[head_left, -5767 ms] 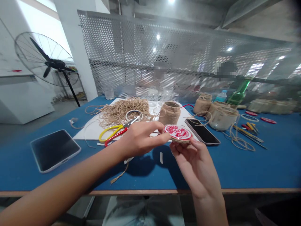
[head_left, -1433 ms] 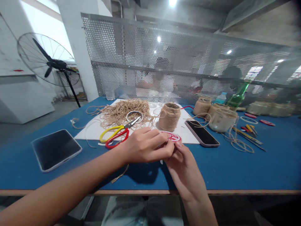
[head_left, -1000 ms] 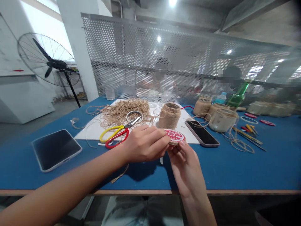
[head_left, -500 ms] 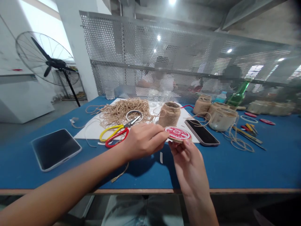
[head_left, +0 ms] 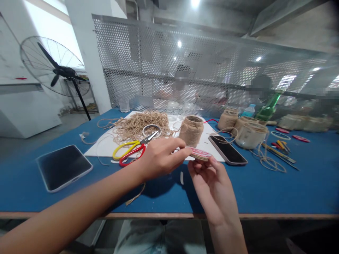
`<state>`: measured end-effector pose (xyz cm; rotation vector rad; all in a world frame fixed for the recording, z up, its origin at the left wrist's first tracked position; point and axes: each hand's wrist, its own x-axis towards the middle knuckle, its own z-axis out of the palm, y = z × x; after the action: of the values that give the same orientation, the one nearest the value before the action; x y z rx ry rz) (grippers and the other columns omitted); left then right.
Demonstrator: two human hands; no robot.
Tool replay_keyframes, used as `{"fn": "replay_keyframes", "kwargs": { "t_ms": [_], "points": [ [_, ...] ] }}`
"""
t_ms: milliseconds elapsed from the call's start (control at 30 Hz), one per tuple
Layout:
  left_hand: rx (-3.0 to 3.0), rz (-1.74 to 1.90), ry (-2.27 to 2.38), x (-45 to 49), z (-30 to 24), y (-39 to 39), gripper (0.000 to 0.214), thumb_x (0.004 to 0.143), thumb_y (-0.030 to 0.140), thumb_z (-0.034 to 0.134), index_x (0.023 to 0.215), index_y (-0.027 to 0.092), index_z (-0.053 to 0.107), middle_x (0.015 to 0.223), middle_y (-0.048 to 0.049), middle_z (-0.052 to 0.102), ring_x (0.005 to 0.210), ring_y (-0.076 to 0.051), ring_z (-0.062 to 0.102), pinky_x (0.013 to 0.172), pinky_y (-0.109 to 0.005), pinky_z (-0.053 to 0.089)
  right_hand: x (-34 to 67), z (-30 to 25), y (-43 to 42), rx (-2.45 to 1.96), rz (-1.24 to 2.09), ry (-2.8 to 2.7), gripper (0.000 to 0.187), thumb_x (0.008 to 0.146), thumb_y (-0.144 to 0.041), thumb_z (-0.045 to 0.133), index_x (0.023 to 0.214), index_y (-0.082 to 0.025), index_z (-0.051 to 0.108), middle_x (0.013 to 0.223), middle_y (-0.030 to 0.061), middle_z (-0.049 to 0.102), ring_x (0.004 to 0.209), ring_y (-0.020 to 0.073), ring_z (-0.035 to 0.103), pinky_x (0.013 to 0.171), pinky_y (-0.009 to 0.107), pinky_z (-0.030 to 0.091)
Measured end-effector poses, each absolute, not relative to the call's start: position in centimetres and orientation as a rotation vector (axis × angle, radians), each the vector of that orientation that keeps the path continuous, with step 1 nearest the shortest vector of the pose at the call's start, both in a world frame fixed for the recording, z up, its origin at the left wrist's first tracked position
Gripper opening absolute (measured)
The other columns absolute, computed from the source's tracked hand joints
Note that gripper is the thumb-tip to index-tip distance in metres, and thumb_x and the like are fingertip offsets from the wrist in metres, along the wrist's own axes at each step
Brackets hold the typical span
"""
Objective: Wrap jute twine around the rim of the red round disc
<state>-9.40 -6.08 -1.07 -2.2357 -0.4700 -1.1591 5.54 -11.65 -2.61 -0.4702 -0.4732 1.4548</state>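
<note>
Both hands hold a round red-and-white jar lid point(head_left: 200, 154) with twine wound round its rim, a little above the blue table point(head_left: 265, 187). My left hand point(head_left: 160, 158) pinches its left edge with thumb and forefinger. My right hand point(head_left: 209, 180) cups it from below, fingertips on the rim. The lid is seen nearly edge-on. A twine-wrapped jar point(head_left: 191, 130) stands just behind it on a white sheet point(head_left: 106, 146).
Yellow-and-red scissors point(head_left: 129, 151), a heap of loose twine point(head_left: 137, 125) and a tape ring lie on the sheet. A tablet point(head_left: 63, 166) lies left, a phone point(head_left: 227, 149) right. More wrapped jars point(head_left: 249, 132), a green bottle point(head_left: 268, 106), tools and lids sit far right. People sit behind a perforated screen.
The lid has tilted from showing its red face to nearly edge-on. Both hands stay on it and have shifted only slightly.
</note>
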Motion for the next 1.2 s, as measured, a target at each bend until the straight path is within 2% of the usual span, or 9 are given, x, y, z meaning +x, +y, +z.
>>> {"fn": "replay_keyframes", "kwargs": {
  "t_ms": [200,467,633,833,1033,1200],
  "points": [
    [-2.209,-1.118,-0.387,-9.5,-0.9,-6.2,0.023,0.076,0.027,0.057,0.097,0.017,0.055,0.084,-0.0028,0.059,0.070,-0.010,0.055,0.062,-0.022,0.045,5.6,-2.4,-11.7,-0.427,1.574,-0.400,0.011,0.074,-0.024,0.058,0.077,-0.015,0.065,0.078,0.0008,0.063,0.067,0.0076,0.053,0.075,0.023,0.047],
    [-2.165,-1.085,-0.331,-9.7,-0.8,-6.3,0.017,0.081,0.019,0.051,0.097,0.015,0.052,0.084,-0.0030,0.060,0.074,-0.010,0.056,0.064,-0.022,0.047,5.5,-2.5,-12.1,-0.437,1.572,-0.454,0.013,0.076,-0.027,0.057,0.080,-0.018,0.065,0.085,0.0012,0.063,0.072,0.0092,0.054,0.082,0.027,0.045],
    [-2.142,-1.047,-0.313,-9.7,-0.4,-6.5,0.015,0.081,0.019,0.050,0.095,0.015,0.053,0.083,-0.0039,0.061,0.072,-0.011,0.057,0.062,-0.023,0.048,5.0,-2.6,-12.3,-0.425,1.571,-0.524,0.022,0.078,-0.036,0.053,0.083,-0.018,0.065,0.084,0.0024,0.063,0.074,0.0113,0.054,0.077,0.027,0.045],
    [-2.150,-1.052,-0.308,-9.6,-0.1,-6.8,0.012,0.079,0.019,0.053,0.090,0.017,0.054,0.087,-0.0037,0.061,0.073,-0.011,0.058,0.062,-0.022,0.048,4.4,-2.7,-12.4,-0.496,1.518,-0.603,0.017,0.076,-0.029,0.057,0.083,-0.018,0.067,0.086,0.0021,0.066,0.076,0.0115,0.055,0.071,0.023,0.045],
    [-2.252,-1.184,-0.393,-9.4,-0.8,-6.8,0.017,0.077,0.019,0.055,0.094,0.019,0.054,0.089,-0.0020,0.063,0.072,-0.009,0.059,0.063,-0.020,0.047,4.2,-2.6,-12.3,-0.491,1.495,-0.595,0.016,0.074,-0.028,0.060,0.085,-0.018,0.067,0.091,0.0026,0.066,0.084,0.0129,0.056,0.080,0.026,0.044],
    [-2.284,-1.179,-0.341,-9.4,-0.3,-7.0,0.014,0.079,0.019,0.053,0.093,0.018,0.054,0.088,-0.0031,0.063,0.071,-0.009,0.059,0.063,-0.020,0.048,4.3,-2.8,-12.4,-0.468,1.496,-0.606,0.013,0.076,-0.023,0.058,0.083,-0.017,0.067,0.083,0.0018,0.064,0.073,0.0103,0.054,0.075,0.024,0.045]
  ]
}}
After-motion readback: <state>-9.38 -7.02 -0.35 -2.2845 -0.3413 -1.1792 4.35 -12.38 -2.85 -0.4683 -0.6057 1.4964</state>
